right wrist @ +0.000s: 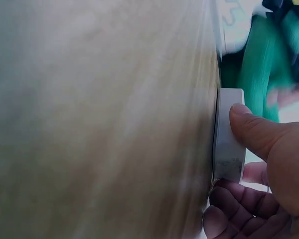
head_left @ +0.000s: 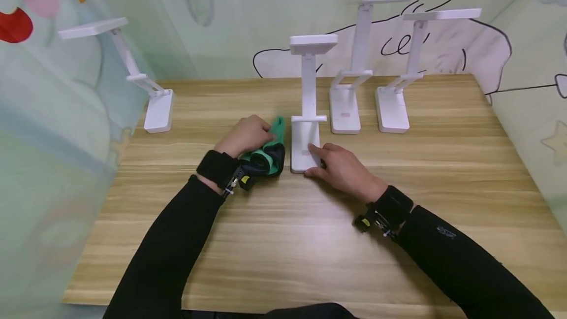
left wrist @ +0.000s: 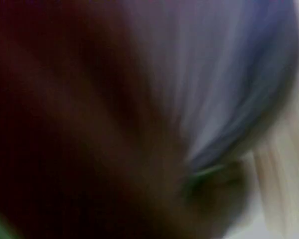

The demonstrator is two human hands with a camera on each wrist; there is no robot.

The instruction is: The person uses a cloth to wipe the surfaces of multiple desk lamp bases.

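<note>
A white desk lamp (head_left: 308,85) stands upright on the wooden table, its flat base toward me. My right hand (head_left: 341,169) grips the near right corner of that base. In the right wrist view, the thumb (right wrist: 254,130) lies against the end of the lamp base (right wrist: 230,137), with curled fingers beside it. Just left of the lamp, my left hand (head_left: 248,134) holds a bunched green and black cloth (head_left: 267,154), its fingers partly hidden by the folds. The left wrist view is dark and blurred, with greyish cloth (left wrist: 224,74) close to the camera.
Two more white lamps, one (head_left: 345,107) behind and one (head_left: 393,107) farther right, stand near the table's back edge. Another lamp (head_left: 158,110) is at the back left. A printed fabric backdrop (head_left: 221,23) rises behind the wooden table (head_left: 283,250).
</note>
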